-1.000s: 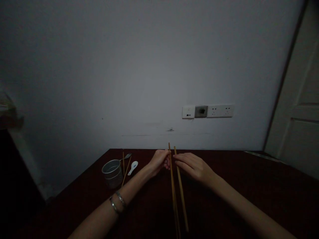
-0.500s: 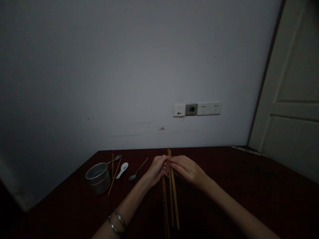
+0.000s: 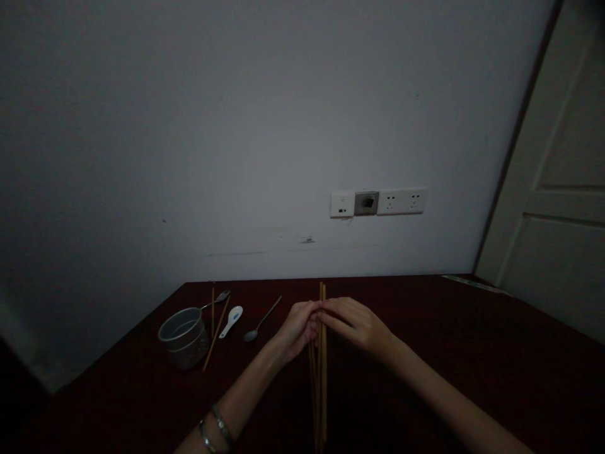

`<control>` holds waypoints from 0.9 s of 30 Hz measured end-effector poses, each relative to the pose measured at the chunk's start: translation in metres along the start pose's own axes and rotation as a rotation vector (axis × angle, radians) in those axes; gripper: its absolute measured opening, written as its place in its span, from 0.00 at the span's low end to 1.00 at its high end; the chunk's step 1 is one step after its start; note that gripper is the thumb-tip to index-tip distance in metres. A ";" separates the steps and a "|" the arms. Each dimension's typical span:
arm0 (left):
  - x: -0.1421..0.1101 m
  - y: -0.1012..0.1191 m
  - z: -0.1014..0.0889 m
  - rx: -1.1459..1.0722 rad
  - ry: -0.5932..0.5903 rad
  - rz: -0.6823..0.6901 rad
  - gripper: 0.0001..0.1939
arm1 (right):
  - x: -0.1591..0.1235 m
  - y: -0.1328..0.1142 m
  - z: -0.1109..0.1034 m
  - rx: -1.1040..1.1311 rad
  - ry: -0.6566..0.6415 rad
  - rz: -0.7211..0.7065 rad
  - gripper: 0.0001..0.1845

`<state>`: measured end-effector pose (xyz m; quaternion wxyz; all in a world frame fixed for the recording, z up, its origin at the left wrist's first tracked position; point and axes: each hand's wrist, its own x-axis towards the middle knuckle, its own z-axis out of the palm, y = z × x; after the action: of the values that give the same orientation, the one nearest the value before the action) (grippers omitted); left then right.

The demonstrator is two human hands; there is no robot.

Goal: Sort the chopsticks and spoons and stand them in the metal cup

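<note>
Several wooden chopsticks (image 3: 324, 378) stand roughly upright in the picture, between my two hands near the middle of the table. My left hand (image 3: 301, 326) is curled around some of them, its thumb near their upper part. From the other side my right hand (image 3: 354, 320) pinches the chopsticks close to their top ends, its fingertips meeting my left thumb. The far tips stick out just above the fingers, and the lower ends hang toward me. Which chopstick sits in which hand is partly hidden by the fingers.
On the left stand a grey cup (image 3: 184, 340) and two loose chopsticks (image 3: 217, 334). A fork (image 3: 220, 297), a white soup spoon (image 3: 231, 320) and a metal spoon (image 3: 255, 331) lie nearby on the dark red table (image 3: 401, 290). Wall sockets (image 3: 401, 202) are behind.
The chopsticks between my hands have come closer together; their lower ends, which were spread to the right, now line up more tightly. The view has shifted slightly.
</note>
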<state>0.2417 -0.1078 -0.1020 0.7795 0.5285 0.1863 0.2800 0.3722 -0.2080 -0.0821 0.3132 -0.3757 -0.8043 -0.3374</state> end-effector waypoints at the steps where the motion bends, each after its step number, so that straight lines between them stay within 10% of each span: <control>1: 0.000 0.000 0.000 0.006 -0.024 -0.004 0.10 | -0.001 0.000 0.000 0.000 -0.007 0.003 0.15; 27: -0.014 0.018 -0.010 0.151 -0.145 -0.346 0.15 | -0.005 0.001 0.008 -0.196 -0.263 -0.093 0.08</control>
<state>0.2213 -0.1043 -0.0894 0.7854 0.5645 0.2380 0.0884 0.3733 -0.2033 -0.0906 0.1512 -0.4078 -0.8182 -0.3761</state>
